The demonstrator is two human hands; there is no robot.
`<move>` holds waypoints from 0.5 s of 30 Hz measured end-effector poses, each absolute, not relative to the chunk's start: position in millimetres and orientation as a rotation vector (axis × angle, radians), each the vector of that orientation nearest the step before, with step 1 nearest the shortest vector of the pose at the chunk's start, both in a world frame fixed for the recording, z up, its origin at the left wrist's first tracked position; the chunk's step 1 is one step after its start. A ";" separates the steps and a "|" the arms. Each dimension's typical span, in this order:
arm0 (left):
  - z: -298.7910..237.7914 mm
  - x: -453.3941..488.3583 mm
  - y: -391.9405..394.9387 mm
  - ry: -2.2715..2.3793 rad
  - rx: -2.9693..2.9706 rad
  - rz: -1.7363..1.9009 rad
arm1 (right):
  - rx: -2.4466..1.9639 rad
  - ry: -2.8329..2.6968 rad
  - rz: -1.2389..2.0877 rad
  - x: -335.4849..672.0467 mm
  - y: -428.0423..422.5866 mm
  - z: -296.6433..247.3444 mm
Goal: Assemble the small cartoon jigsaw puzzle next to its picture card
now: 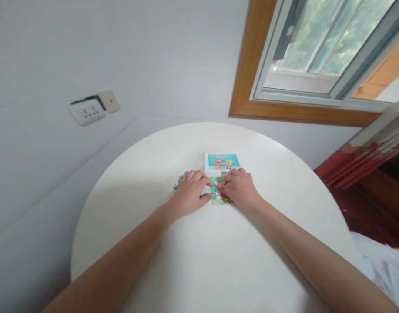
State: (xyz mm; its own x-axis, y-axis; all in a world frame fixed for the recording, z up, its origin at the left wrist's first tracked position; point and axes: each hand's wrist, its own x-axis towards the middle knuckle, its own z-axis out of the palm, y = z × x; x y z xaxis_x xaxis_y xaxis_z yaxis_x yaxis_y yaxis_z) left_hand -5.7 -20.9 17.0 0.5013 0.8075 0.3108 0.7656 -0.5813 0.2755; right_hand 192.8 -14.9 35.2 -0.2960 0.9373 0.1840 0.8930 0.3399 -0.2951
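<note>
A small jigsaw puzzle [214, 201] with green, teal and pink parts lies flat on the round white table [199, 261]. My left hand [193, 191] rests at its left edge, thumb and fingers apart, with nothing held between them. Over the puzzle's right side, my right hand [240, 188] has its thumb and fingertips pinched together on a small puzzle piece [218, 187], mostly hidden by the fingers. Loose puzzle pieces [179, 181] lie in a pile beside my left hand, which partly covers them. Just beyond the puzzle is a picture card [222, 161] showing pink and yellow cartoon figures on blue.
A white wall [153, 56] with a power socket [88, 112] stands behind the table. At the upper right is a wood-framed window [238, 87]. A red and white curtain [369, 152] hangs at the right, and white material [378, 269] lies below it.
</note>
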 end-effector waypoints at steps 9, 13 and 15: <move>15.8 -6.0 -20.4 1.391 2.643 0.608 | -1.563 -2.376 -0.005 193.5 -20.4 37.5; 16.2 -5.9 -20.8 1.400 2.646 0.605 | -1.544 -2.345 0.006 199.4 -18.5 39.6; 16.2 -6.0 -21.0 1.403 2.645 0.601 | -1.562 -2.293 0.046 206.0 -16.3 42.1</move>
